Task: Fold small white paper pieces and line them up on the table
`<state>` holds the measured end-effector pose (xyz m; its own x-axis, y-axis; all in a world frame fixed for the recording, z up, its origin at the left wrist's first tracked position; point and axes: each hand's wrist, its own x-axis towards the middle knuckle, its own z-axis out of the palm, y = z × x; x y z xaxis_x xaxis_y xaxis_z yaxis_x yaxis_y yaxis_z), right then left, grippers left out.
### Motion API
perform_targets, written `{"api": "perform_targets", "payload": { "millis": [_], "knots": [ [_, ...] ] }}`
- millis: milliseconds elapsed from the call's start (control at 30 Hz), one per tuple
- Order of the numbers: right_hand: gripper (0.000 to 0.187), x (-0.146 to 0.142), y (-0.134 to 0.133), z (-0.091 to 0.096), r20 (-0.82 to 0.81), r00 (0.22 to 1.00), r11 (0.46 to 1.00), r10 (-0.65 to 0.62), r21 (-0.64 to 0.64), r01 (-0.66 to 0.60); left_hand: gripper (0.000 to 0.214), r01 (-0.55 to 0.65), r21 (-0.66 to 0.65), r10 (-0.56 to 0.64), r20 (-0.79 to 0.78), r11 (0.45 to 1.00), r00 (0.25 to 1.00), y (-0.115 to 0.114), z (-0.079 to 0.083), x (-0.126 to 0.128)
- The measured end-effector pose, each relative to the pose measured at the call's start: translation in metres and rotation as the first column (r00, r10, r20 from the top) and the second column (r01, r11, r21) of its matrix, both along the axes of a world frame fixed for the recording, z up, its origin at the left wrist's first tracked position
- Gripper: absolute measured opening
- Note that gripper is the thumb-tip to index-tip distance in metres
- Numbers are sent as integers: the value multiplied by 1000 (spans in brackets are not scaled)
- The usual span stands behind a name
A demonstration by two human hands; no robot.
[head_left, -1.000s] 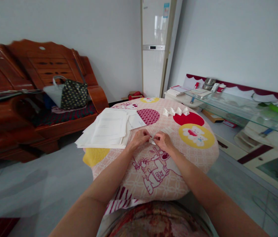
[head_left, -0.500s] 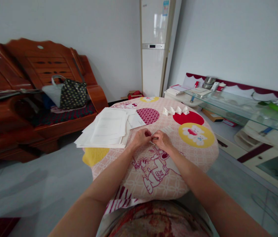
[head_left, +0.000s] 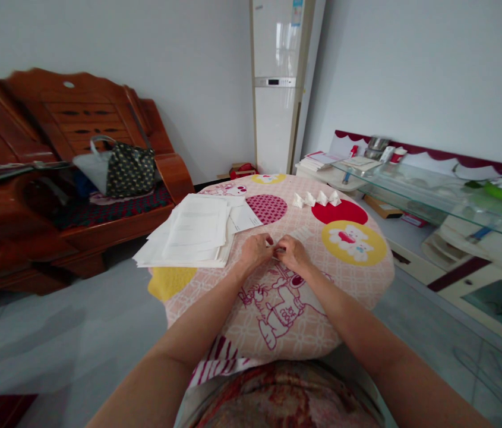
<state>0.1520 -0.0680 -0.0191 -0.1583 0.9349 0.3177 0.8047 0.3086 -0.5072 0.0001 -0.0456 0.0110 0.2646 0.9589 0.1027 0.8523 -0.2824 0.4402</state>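
Observation:
My left hand (head_left: 256, 251) and my right hand (head_left: 293, 252) meet over the middle of the round table, fingertips nearly touching. Both are closed in a pinch around a small piece of white paper, mostly hidden by the fingers; only a thin pale edge shows below them. Beyond my right hand, a short row of several small folded white paper shapes (head_left: 309, 199) stands on the cloth. To the left of my left hand lies a stack of loose white paper sheets (head_left: 195, 229), some with faint print.
A patterned pink tablecloth (head_left: 317, 333) covers the table. On the left stands a wooden sofa (head_left: 174, 178) with a dotted bag (head_left: 131, 169). At the right is a glass-topped cabinet (head_left: 415, 187) bearing papers and cups. A tall white air conditioner (head_left: 275, 125) fills the corner.
The fingers of my left hand have shifted slightly at the pinch, and the view has turned a little. The paper sheets and the row of folded shapes stay in place.

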Motion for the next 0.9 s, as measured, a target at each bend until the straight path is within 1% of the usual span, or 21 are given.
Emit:
{"api": "perform_targets", "payload": {
  "millis": [167,267,333,400,467,567,733,833,900],
  "knots": [
    [9,-2,-2,3,29,999,1000,-25,-9,25,28,-11,0,11,-67,1000,998,-3,-1,2],
    [12,1,-3,4,-14,999,999,-34,-12,33,32,-20,46,23,-87,999,996,-7,-1,2],
    [13,4,-4,5,-85,996,999,-31,-27,28,33,38,103,-31,-74,994,997,-10,-1,3],
    [14,7,-4,6,-149,988,999,-28,-37,23,30,124,154,-118,-51,980,992,-11,-1,4],
    [14,9,-4,6,-176,984,999,-27,-27,22,27,163,171,-160,-32,972,987,-11,-2,5],
    [13,9,-4,6,-169,985,1000,-28,3,29,26,145,145,-143,-20,979,989,-10,-2,7],
    [18,8,-4,4,-168,986,999,-19,39,26,22,131,98,-127,-49,987,991,-10,-1,9],
    [18,9,-5,5,-205,978,998,24,64,-11,23,114,81,-108,-78,990,991,-11,-1,9],
    [17,11,-5,6,-267,963,998,22,58,-6,23,116,83,-109,-88,990,990,-11,-2,9]
  ]
}}
